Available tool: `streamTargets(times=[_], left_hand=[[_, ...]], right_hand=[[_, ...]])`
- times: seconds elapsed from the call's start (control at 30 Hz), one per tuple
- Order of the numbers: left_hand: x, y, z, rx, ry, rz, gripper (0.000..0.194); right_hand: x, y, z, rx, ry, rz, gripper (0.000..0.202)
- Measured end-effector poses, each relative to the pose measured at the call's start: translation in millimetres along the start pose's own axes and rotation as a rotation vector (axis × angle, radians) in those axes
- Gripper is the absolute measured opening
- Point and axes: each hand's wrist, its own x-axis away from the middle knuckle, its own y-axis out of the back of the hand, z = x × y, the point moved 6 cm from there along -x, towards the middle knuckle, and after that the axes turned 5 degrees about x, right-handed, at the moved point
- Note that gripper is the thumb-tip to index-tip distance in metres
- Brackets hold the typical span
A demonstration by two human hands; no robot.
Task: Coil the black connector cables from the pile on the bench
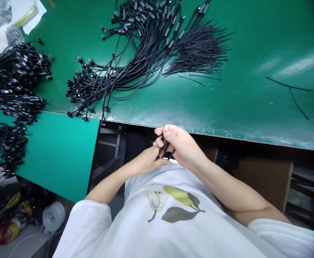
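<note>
My two hands meet just below the front edge of the green table. My right hand is closed, its fingers curled over a few thin black strips. Beneath and beside it, my left hand also closes on these strips, with part of its fingers hidden. Beyond the hands lies a bundle of black cables with small plugs at their ends and grey sleeves. A fanned pile of thin black strips rests against its right side.
More black cables heap at the left, beside plastic bags and paper. Loose strips lie on the green table at the right. A lower green board adjoins at left. A cardboard box stands under the table.
</note>
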Motion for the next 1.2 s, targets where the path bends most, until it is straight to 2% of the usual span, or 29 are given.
streamTargets(times=[0.13, 0.2, 0.3, 0.43, 0.53, 0.67, 0.8, 0.93, 1.07, 1.13, 1.2], left_hand=[[-7.9, -4.5, 5.0, 0.028, -0.099, -0.157, 0.023], [-12.1, -4.7, 5.8, 0.109, -0.121, -0.183, 0.022], [-17.9, -11.9, 6.5, 0.445, -0.067, -0.038, 0.028], [-19.3, -17.8, -2.6, 0.977, -0.012, 0.127, 0.051], [-19.2, -21.2, -12.1, 1.211, 0.049, 0.229, 0.045], [-21.2, -29.6, -20.7, 1.372, 0.179, 0.340, 0.035], [-25.4, -40.0, -23.3, 1.457, 0.351, 0.368, 0.031], [-31.8, -43.3, -22.6, 1.458, 0.440, 0.235, 0.032], [-38.7, -43.3, -22.7, 1.361, 0.357, 0.138, 0.030], [-41.5, -43.0, -22.5, 1.284, 0.286, 0.129, 0.036], [-44.4, -37.9, -20.6, 1.108, 0.194, 0.068, 0.043]], right_hand=[[-10.9, 3.4, 1.7, 0.020, 0.143, -0.053, 0.049], [-16.5, 4.9, 6.7, 0.014, 0.209, -0.035, 0.042], [-22.8, 6.0, 13.9, 0.017, 0.241, 0.015, 0.032], [-25.7, 6.8, 23.4, 0.041, 0.243, 0.071, 0.033], [-25.6, 8.6, 29.0, 0.052, 0.245, 0.078, 0.034], [-25.0, 10.4, 34.4, 0.010, 0.239, 0.086, 0.035], [-25.6, 14.7, 35.7, -0.020, 0.197, 0.094, 0.038], [-29.8, 24.7, 35.2, -0.077, 0.188, 0.081, 0.040], [-32.1, 32.9, 39.1, -0.109, 0.236, 0.105, 0.038], [-30.8, 36.2, 41.2, -0.082, 0.253, 0.116, 0.037], [-28.3, 39.8, 42.4, -0.002, 0.280, 0.096, 0.036]])
